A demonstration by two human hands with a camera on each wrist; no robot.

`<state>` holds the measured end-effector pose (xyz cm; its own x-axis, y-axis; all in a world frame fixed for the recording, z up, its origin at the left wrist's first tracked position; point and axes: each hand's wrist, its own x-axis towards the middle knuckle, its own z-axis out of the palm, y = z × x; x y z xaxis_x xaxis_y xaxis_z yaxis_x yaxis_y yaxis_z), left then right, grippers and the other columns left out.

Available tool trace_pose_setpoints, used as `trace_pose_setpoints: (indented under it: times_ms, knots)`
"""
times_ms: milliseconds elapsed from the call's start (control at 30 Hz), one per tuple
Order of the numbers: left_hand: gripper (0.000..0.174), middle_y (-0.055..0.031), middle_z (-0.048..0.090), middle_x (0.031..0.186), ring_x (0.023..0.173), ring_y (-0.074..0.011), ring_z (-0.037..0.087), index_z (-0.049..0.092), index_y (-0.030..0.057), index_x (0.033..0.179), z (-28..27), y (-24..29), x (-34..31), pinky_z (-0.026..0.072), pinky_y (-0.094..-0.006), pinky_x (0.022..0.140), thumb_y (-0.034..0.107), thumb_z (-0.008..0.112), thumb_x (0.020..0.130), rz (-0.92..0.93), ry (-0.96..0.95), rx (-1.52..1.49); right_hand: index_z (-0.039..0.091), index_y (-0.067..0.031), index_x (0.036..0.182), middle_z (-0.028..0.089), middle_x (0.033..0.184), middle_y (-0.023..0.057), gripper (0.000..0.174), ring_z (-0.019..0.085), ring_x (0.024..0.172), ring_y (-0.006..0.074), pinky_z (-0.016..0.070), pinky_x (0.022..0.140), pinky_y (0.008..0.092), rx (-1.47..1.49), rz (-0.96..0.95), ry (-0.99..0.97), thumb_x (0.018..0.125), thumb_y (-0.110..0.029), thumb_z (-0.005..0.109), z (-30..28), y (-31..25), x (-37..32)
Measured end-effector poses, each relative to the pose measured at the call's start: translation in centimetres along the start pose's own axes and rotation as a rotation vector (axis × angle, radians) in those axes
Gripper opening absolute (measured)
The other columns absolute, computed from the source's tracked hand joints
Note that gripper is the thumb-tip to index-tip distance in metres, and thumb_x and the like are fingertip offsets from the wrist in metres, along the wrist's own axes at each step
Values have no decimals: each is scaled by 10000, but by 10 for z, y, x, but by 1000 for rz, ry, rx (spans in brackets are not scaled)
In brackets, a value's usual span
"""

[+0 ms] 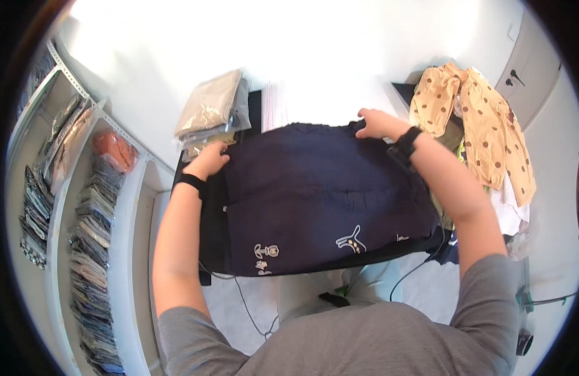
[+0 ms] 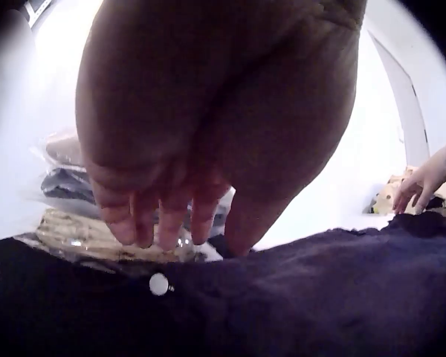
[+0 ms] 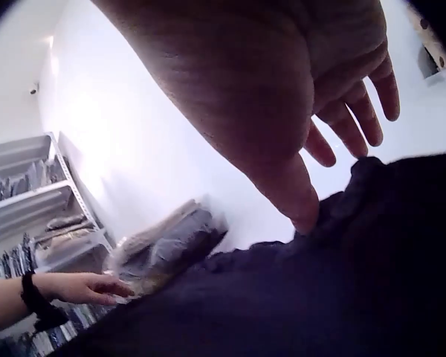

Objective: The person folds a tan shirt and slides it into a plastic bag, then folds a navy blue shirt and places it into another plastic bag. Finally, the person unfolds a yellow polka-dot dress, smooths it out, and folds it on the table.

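Note:
A dark navy garment [image 1: 320, 182] lies spread across the table, its far edge gathered and crinkled. White embroidered motifs [image 1: 351, 240] show near its front edge. My left hand [image 1: 209, 161] is at the garment's far left corner; in the left wrist view its fingers [image 2: 171, 219] point down loosely by the cloth edge, near a small white button-like disc [image 2: 159, 284]. At the far right corner is my right hand [image 1: 382, 125]. The right wrist view shows its fingers [image 3: 349, 126] spread and its thumb right at the gathered edge.
Clear-bagged folded clothes [image 1: 208, 109] are stacked at the back left. A tan polka-dot garment [image 1: 483, 125] tops a clothes pile on the right. Shelves [image 1: 129, 188] full of bagged clothes line the left. A cable [image 1: 421, 266] hangs at the table's front.

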<state>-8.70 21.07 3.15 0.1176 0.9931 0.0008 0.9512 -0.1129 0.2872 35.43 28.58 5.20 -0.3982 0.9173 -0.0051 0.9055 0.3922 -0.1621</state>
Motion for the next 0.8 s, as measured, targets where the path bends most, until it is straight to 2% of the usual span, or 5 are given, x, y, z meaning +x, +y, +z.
trace_pose_setpoints:
  times_ms: [133, 200, 400, 567, 800]
  knots:
    - [505, -250, 529, 1214, 1162, -368, 489, 500, -54, 1197, 27, -3, 14, 399, -386, 986, 154, 665, 768, -37, -64, 136, 538, 28, 1119, 600, 1105, 233, 587, 583, 1040, 350, 482, 884, 409, 24, 231, -46, 668, -273, 765, 26, -3, 16]
    - [517, -236, 533, 1216, 1147, -359, 502, 493, -27, 1212, 41, -4, 14, 412, -394, 973, 161, 674, 765, 104, 118, 138, 537, 39, 1110, 609, 1067, 246, 582, 597, 999, 358, 491, 862, 399, -38, 264, 60, 657, -248, 763, 36, 0, 15]
    - [337, -182, 623, 1047, 1034, -338, 567, 620, 63, 1066, 28, 4, 17, 449, -424, 894, 102, 654, 733, -62, 53, 43, 649, 40, 935, 653, 869, 221, 382, 639, 838, 326, 500, 775, 375, 233, 106, 104, 639, -186, 737, 25, 23, 10]
    - [229, -167, 615, 914, 920, -326, 581, 639, 0, 950, -23, 27, -30, 454, -369, 821, 23, 635, 722, 309, 399, -186, 647, -1, 971, 661, 771, 82, 224, 582, 721, 133, 461, 692, 296, 503, -80, 116, 760, -75, 670, -23, 34, -52]
    - [418, -102, 503, 743, 771, -279, 495, 650, 37, 947, -27, 80, -170, 414, -351, 724, -122, 576, 568, 435, 277, -119, 674, -59, 924, 628, 910, 94, 328, 560, 897, 298, 456, 824, 360, 230, -356, 233, 624, 58, 613, -27, 15, -188]
